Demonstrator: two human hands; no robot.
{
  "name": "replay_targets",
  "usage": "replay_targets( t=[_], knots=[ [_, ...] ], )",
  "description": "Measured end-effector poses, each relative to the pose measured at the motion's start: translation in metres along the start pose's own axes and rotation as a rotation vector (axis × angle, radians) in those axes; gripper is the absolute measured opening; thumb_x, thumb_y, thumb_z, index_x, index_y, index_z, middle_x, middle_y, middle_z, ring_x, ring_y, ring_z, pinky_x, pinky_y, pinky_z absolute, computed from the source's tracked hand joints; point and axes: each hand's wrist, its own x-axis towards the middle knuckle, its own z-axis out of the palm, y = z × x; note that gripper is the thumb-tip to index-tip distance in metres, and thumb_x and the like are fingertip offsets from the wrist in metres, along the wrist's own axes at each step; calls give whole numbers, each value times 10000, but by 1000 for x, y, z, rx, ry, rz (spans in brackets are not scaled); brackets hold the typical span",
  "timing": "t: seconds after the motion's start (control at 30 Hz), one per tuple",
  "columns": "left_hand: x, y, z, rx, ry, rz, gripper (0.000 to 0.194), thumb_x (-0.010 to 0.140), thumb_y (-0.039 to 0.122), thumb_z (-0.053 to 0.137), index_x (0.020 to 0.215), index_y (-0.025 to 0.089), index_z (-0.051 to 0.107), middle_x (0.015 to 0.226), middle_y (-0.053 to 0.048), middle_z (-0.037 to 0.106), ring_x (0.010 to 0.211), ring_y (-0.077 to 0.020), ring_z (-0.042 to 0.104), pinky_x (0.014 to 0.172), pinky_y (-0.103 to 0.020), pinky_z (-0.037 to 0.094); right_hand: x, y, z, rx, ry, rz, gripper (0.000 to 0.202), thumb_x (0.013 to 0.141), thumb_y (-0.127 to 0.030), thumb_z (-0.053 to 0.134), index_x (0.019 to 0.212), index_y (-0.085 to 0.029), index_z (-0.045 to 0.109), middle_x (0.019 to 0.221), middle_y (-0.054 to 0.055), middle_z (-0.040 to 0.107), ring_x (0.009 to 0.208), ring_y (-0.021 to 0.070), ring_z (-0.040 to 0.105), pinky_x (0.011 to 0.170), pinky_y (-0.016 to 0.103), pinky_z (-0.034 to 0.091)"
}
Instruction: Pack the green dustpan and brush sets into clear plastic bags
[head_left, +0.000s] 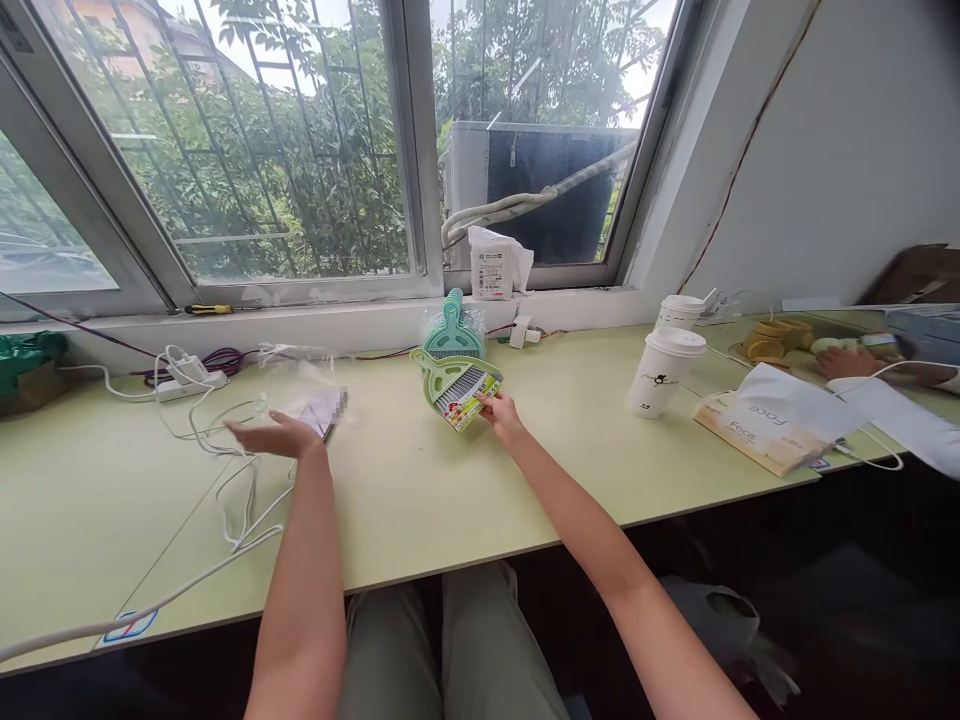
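My right hand (504, 416) pinches the label-card corner of a light green mini dustpan and brush set (444, 376), which is tilted above the table. Behind it, a stack of teal dustpan sets (453, 326), partly in clear plastic, leans by the windowsill. My left hand (277, 434) is stretched out with its fingers extended and nothing held in it. A crumpled clear plastic bag (300, 368) lies just beyond that hand. Next to its wrist is a flat, pale, partly blurred object (322, 412) whose kind I cannot make out.
White cables and a power strip (192, 378) lie at the left. A lidded paper cup (663, 372) and a tissue pack (750, 425) stand at the right. A yellow-handled screwdriver (210, 309) rests on the sill. Another person's hand (847, 362) is at the far right.
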Motion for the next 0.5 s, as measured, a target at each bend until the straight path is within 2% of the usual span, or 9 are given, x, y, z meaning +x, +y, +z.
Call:
replay_targets(
  t=[0.07, 0.1, 0.13, 0.2, 0.27, 0.3, 0.33, 0.4, 0.5],
  knots=[
    [-7, 8, -5, 106, 244, 87, 679, 832, 268, 579, 1375, 74, 223, 1523, -284, 119, 1442, -361, 17, 1136, -584, 41, 1, 1, 0, 2, 6, 7, 205, 694, -72, 731, 831, -165, 611, 819, 32, 724, 760, 166, 696, 741, 309, 611],
    [-13, 15, -4, 114, 261, 162, 706, 807, 283, 620, 1374, 85, 248, 1536, -263, 108, 1445, -350, -2, 1140, -574, 20, 1, 2, 1, 5, -1, 6, 208, 693, -75, 731, 835, -167, 611, 824, 33, 724, 765, 169, 697, 740, 311, 611],
    [-21, 22, 0, 80, 169, 239, 682, 805, 303, 628, 1362, 105, 289, 1538, -238, 145, 1449, -331, 22, 1148, -559, 36, 0, 4, 3, 11, -12, 4, 211, 690, -79, 734, 837, -169, 612, 828, 33, 724, 772, 172, 697, 742, 314, 611],
    [-42, 37, 15, -77, -185, 261, 507, 851, 358, 567, 1286, 147, 416, 1445, -188, 377, 1409, -287, 243, 1142, -514, 188, -3, 6, 8, 29, -40, -10, 225, 682, -98, 750, 841, -173, 610, 838, 34, 725, 786, 179, 698, 759, 321, 609],
    [-70, 48, 32, -263, -669, 5, 412, 892, 440, 470, 1200, 170, 505, 1205, -154, 593, 1195, -262, 527, 1022, -479, 401, -7, 10, 13, 40, -79, -36, 243, 677, -135, 772, 853, -177, 609, 848, 34, 724, 800, 179, 697, 774, 318, 605],
    [-84, 50, 40, -316, -942, -159, 445, 889, 488, 448, 1195, 173, 517, 1125, -152, 632, 1088, -266, 596, 932, -478, 474, -8, 11, 15, 36, -101, -54, 247, 681, -158, 778, 860, -179, 609, 855, 33, 724, 806, 176, 697, 777, 311, 603],
    [-99, 50, 47, -333, -1115, -291, 472, 865, 520, 471, 1188, 180, 526, 1065, -147, 653, 988, -266, 635, 845, -472, 517, -10, 13, 17, 24, -120, -68, 243, 691, -184, 778, 865, -180, 607, 857, 32, 724, 804, 170, 697, 770, 301, 601],
    [-122, 46, 56, -409, -1229, -366, 501, 776, 478, 620, 1195, 221, 524, 1050, -106, 661, 898, -229, 653, 757, -395, 549, -9, 12, 17, -48, -139, -44, 208, 738, -253, 751, 860, -180, 599, 817, 29, 723, 750, 162, 697, 701, 287, 602],
    [-132, 34, 60, -448, -1169, -398, 507, 709, 427, 684, 1159, 238, 550, 1017, -70, 660, 858, -196, 650, 686, -314, 546, -2, 5, 9, -258, -90, 96, 247, 836, -418, 637, 843, -176, 591, 646, 27, 693, 518, 146, 640, 460, 240, 528]
  ],
)
